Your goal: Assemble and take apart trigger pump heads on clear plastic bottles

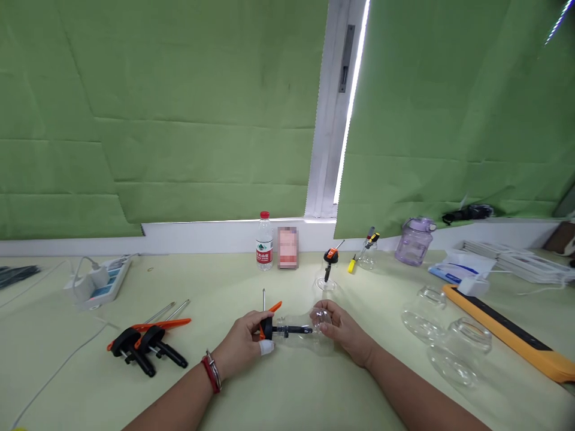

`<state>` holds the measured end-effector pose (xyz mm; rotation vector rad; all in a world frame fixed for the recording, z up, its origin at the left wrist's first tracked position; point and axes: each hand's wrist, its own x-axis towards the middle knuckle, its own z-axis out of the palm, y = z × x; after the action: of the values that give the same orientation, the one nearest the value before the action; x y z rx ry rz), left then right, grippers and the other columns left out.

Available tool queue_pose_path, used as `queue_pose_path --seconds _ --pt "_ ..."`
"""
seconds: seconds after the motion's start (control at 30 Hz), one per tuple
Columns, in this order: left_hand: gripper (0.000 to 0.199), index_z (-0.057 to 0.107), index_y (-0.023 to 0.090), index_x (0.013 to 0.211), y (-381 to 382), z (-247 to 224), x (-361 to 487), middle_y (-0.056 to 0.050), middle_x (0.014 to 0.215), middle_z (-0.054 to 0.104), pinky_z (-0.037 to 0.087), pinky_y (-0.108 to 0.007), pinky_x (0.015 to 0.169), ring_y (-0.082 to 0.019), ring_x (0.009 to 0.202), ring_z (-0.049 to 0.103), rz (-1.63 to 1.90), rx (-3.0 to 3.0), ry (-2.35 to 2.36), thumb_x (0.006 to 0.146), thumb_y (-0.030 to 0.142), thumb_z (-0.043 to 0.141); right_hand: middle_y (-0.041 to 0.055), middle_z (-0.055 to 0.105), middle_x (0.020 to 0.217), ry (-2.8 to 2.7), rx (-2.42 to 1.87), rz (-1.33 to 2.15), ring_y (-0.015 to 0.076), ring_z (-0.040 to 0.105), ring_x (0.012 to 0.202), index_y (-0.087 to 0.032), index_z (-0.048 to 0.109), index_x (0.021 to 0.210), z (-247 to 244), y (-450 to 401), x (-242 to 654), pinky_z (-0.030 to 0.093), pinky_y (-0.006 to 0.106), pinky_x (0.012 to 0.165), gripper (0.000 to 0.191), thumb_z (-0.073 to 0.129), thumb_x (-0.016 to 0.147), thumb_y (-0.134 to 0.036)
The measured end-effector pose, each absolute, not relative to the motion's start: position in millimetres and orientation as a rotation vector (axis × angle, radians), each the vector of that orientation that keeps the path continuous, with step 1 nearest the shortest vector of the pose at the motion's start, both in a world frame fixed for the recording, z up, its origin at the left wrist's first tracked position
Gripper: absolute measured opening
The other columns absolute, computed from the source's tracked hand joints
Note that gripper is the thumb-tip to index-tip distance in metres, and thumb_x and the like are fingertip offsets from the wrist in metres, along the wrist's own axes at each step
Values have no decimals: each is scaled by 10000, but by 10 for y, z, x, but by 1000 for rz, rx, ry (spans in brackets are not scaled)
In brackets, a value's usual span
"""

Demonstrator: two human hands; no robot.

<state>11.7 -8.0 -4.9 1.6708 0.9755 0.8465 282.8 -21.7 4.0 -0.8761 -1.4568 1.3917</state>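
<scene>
Left hand (245,344) gripped a black-and-orange cap (266,328) as the right hand (344,332) held a clear bottle (309,346) sideways at the near middle of a pale table (269,401).

Left fingers were clamped on the cap, one tip wrapped in white (266,346); right fingers and thumb closed about the bottle's right end. Its neck faced left, a black tube (299,329) inside; whether the cap was seated could not be told. Hands out of line could have caught the tube on the neck, and the smooth wall, held at one end, could have slipped. A metal rod (264,296) above the cap could have snagged a finger. Farther off, a careless reach might have toppled a second bottle with a matching top (331,256); at right, a drifting forearm could have bumped two more bottles (458,356).
</scene>
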Motion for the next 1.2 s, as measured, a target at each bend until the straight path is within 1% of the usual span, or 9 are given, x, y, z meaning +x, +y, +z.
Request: queue_pose_path --seconds 0.23,0.5,0.63,0.77,1.07,1.2 --pt "528 592 201 1156 -114 1 133 -15 990 529 473 -311 847 -175 883 572 854 1691 989 635 180 671 50 559 983 -1454 -873 1389 187 521 902 -204 504 1025 34 -212 2827 408 331 821 437 725 703 -402" --pt "522 598 230 1150 -134 5 159 -15 996 523 475 -301 825 -176 889 567 839 1705 956 635 171 665 57 569 973 -1460 -906 1375 208 531 907 -208 514 1013 79 -243 2789 415 350 827 467 733 673 -440" --pt "519 600 242 1148 -136 8 162 -15 1005 520 472 -302 832 -176 898 563 844 1727 952 638 167 659 48 571 956 -1446 -882 1394 194 532 884 -206 516 1012 75 -243 2777 414 333 811 458 739 674 -421" --pt "530 602 243 1147 -147 15 165 -14 995 512 472 -303 833 -178 902 564 844 1718 959 627 157 656 39 574 944 -1451 -887 1396 189 529 879 -212 521 1008 87 -255 2778 409 325 805 439 735 683 -416" --pt "523 611 230 1138 -181 78 187 -16 980 524 471 -301 839 -177 898 563 829 1713 994 621 169 660 50 570 952 -1463 -903 1373 203 533 889 -202 516 1008 83 -247 2774 417 336 815 466 732 672 -442" --pt "521 617 235 1130 -179 84 191 -17 990 524 468 -311 847 -186 913 563 839 1699 982 615 165 662 43 561 944 -1451 -889 1386 193 528 876 -206 514 1001 82 -251 2772 416 331 810 453 734 674 -430"
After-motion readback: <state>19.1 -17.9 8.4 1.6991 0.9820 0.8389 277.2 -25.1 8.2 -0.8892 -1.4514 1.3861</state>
